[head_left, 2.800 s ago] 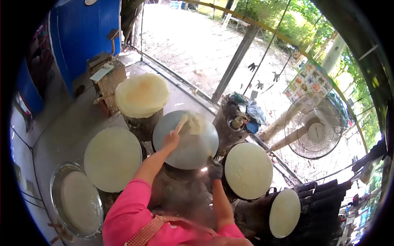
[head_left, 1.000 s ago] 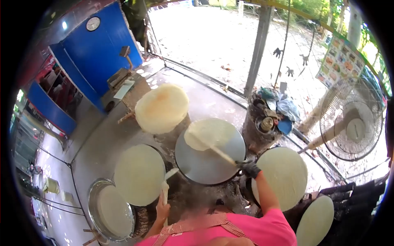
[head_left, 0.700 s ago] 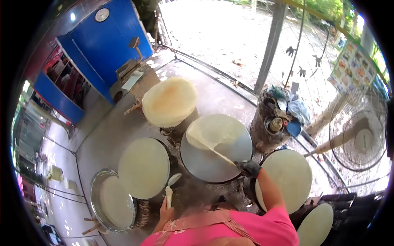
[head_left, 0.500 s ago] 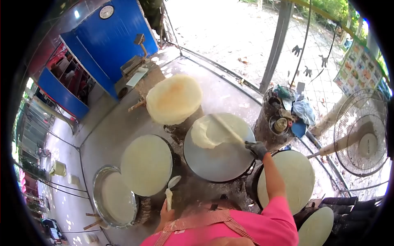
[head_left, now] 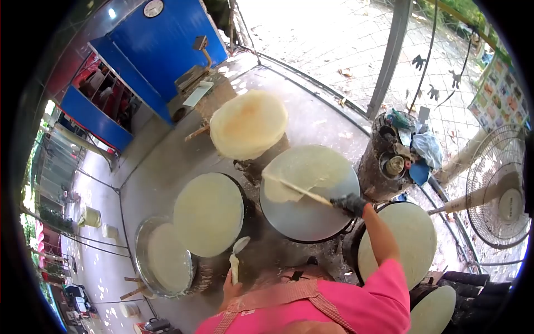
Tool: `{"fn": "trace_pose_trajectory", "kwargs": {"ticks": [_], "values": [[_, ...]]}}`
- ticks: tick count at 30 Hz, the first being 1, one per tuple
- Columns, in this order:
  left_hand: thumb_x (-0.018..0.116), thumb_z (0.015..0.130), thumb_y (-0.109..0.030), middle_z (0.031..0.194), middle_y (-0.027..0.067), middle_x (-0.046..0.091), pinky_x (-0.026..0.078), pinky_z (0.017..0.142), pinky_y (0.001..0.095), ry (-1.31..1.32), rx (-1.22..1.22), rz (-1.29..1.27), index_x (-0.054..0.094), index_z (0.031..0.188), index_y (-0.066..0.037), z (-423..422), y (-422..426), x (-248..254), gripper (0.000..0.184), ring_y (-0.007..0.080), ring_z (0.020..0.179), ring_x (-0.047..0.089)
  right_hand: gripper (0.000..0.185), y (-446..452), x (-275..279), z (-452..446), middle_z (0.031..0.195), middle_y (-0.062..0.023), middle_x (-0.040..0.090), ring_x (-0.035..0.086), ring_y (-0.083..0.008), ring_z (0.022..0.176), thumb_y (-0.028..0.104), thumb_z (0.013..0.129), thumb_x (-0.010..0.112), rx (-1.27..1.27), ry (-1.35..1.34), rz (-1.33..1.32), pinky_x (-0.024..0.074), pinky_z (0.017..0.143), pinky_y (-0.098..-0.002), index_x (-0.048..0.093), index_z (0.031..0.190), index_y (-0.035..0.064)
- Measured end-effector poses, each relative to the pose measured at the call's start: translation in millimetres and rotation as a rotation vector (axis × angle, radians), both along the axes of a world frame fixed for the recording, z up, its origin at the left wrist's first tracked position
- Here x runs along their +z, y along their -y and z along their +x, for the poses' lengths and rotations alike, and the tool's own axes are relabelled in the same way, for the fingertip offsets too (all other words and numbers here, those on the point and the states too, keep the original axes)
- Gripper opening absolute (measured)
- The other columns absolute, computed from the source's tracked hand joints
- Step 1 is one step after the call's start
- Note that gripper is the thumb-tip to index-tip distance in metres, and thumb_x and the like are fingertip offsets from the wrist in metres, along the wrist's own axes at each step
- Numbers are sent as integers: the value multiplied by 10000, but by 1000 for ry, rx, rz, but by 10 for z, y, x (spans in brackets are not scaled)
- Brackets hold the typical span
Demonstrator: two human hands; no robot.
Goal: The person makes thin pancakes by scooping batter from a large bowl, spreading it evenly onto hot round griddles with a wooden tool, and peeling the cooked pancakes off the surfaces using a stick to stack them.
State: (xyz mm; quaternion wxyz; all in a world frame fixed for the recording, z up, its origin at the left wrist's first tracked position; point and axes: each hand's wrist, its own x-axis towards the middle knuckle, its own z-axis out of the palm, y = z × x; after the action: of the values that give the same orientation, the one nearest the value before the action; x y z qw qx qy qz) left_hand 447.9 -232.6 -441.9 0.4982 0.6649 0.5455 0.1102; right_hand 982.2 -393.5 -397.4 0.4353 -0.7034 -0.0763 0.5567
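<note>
My right hand [head_left: 349, 205], in a dark glove, is closed around the handle of a wooden spreader [head_left: 303, 191]. The spreader lies across pale batter [head_left: 314, 164] on a round grey griddle [head_left: 303, 225]. Batter covers the griddle's far part; the near part shows bare metal. Low in the view, my left hand [head_left: 231, 288] grips a ladle [head_left: 241, 245] by its pale, thick handle. The ladle's bowl is beside a second round griddle coated with a pale sheet [head_left: 208, 214].
A metal basin [head_left: 142, 259] of batter stands at the left. Stacked flatbreads [head_left: 250, 122] sit beyond the griddles. Two more pale-covered griddles, one a large round [head_left: 397, 242], are at the right. A cluttered stump [head_left: 384, 178] and a fan [head_left: 500, 195] stand farther right.
My right hand has swung the spreader's far end leftward and nearer. Batter now covers more of the griddle's far and right parts. My left hand still holds the ladle; the whole view has shifted slightly.
</note>
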Motion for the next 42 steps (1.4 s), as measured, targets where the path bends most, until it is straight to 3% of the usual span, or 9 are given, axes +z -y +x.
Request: {"fn": "trace_pose_trajectory", "kwargs": {"ticks": [6, 10, 17, 21, 22, 30, 32, 34, 42], "values": [[496, 644, -62, 1108, 148, 501, 397, 786, 262, 5, 30, -63, 339, 1269, -43, 15, 95, 158, 645, 200, 953, 507, 161, 314, -555, 250, 657, 30, 563, 486, -72, 542, 154, 719, 671, -139, -73, 483, 366, 427, -227, 646, 848, 60], [496, 642, -53, 1080, 116, 501, 399, 763, 253, 89, 70, -25, 333, 1269, -28, -88, 121, 54, 648, 171, 907, 502, 207, -305, -78, 382, 504, -14, 459, 383, -111, 365, 166, 673, 676, 94, 142, 92, 298, 331, -269, 650, 862, 87], [492, 704, 68, 886, 89, 539, 357, 456, 259, 20, 102, -14, 313, 1311, -141, -186, 166, 23, 667, 109, 495, 423, 242, 477, -608, 364, 742, 5, 619, 535, -116, 802, 125, 749, 596, 346, 104, 207, 458, 689, -291, 615, 984, 70], [492, 645, -26, 989, 83, 506, 408, 586, 227, 46, 130, -67, 333, 1275, -43, -68, 285, 319, 650, 118, 705, 486, 270, -329, -306, 514, 535, 25, 470, 342, -68, 364, 144, 707, 652, 13, 112, 45, 268, 334, -215, 634, 975, 116], [489, 647, -23, 983, 80, 504, 405, 574, 228, 80, 145, -65, 336, 1275, -50, -132, 303, 192, 648, 117, 691, 482, 109, -447, 74, 422, 475, 7, 441, 399, -101, 377, 186, 667, 674, 165, 203, 15, 311, 340, -266, 636, 713, 95], [455, 662, 26, 798, 39, 520, 363, 455, 213, 89, 219, -91, 333, 1289, -95, -130, 416, 368, 650, 77, 521, 423, 68, 526, 139, 378, 554, 11, 512, 419, -121, 377, 103, 758, 570, 373, -68, -40, 338, 338, -253, 624, 798, 101], [449, 670, 38, 915, 60, 518, 366, 475, 202, 39, 244, -177, 320, 1290, -70, -86, 463, 629, 643, 79, 570, 440, 96, 340, -825, 671, 508, 28, 482, 363, -97, 359, 164, 769, 587, 697, 1025, 596, 291, 330, -251, 650, 801, 100], [449, 671, 36, 982, 76, 511, 373, 507, 194, 0, 295, -253, 314, 1288, -50, -26, 498, 804, 637, 84, 609, 450, 158, -343, 107, 318, 468, 14, 453, 344, -108, 352, 232, 749, 596, 127, 269, -25, 271, 332, -274, 647, 724, 84], [458, 647, -16, 1126, 112, 491, 408, 736, 250, -5, 56, -103, 347, 1262, -21, -707, 130, 577, 624, 164, 916, 505, 156, 864, -269, 155, 520, -30, 485, 419, -155, 409, 256, 721, 584, 600, 550, -283, 328, 376, -301, 585, 663, 111]]}}
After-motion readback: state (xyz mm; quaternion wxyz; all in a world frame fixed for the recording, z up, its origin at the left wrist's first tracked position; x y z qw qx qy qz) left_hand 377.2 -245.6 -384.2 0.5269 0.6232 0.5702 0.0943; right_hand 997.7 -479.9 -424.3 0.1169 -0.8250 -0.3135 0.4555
